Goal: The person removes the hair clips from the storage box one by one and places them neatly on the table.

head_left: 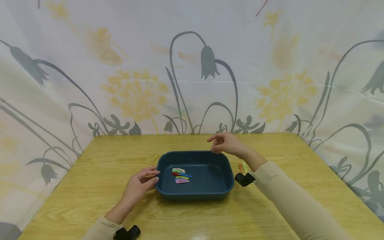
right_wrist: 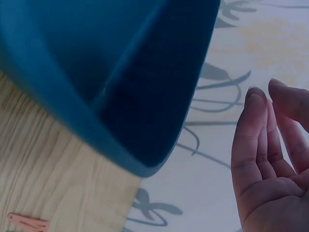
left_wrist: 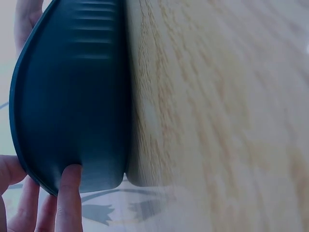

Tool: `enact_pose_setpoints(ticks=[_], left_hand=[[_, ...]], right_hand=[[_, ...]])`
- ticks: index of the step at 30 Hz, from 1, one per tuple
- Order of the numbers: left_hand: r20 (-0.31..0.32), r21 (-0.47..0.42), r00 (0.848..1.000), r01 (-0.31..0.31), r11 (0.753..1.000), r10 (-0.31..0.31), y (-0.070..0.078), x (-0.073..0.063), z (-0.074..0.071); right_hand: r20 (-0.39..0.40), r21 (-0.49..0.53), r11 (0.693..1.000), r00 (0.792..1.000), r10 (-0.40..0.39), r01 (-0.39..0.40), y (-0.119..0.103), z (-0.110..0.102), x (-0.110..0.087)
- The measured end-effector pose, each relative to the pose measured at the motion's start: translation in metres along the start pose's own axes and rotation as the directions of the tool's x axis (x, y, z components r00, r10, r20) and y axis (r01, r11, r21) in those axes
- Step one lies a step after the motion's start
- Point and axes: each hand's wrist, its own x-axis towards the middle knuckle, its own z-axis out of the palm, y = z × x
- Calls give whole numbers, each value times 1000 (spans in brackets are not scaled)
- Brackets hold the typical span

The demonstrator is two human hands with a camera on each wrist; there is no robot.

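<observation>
A dark blue plastic basin (head_left: 195, 197) stands on the table. My left hand (head_left: 141, 183) holds its left rim. In the left wrist view the thumb (left_wrist: 70, 193) lies against the basin's outer wall, with other fingers at the rim. Several snap hair clips (head_left: 181, 180), among them white, green, red, blue, yellow and pink ones, lie in the left part of the basin. Over the back right rim hovers my right hand (head_left: 229, 144), its fingers loosely bent. The right wrist view shows thumb and fingertips close together with nothing visible between them.
Right of the basin, beneath the right forearm, lie an orange hair clip (head_left: 240, 167) and a yellow-green hair clip (head_left: 244, 167). The wooden table (head_left: 114, 160) reaches back to a flower-printed curtain (head_left: 192, 100).
</observation>
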Motion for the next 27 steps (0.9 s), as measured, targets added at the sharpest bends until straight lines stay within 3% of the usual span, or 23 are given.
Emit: enact_pose_setpoints(ticks=[7,17,27], left_hand=[[0,4,1000,-3,1000,3,0,1,1],[0,-9,1000,-2,1000,2,-1,1,0],[-7,0,1000,-5,1000,5,-1,1,0]], right_hand=[[66,8,998,996,-55,55,-2,9,8],[100,0,998,992,-70,70,-9,29,20],[183,-45,993,978,-101,111,1,43,28]])
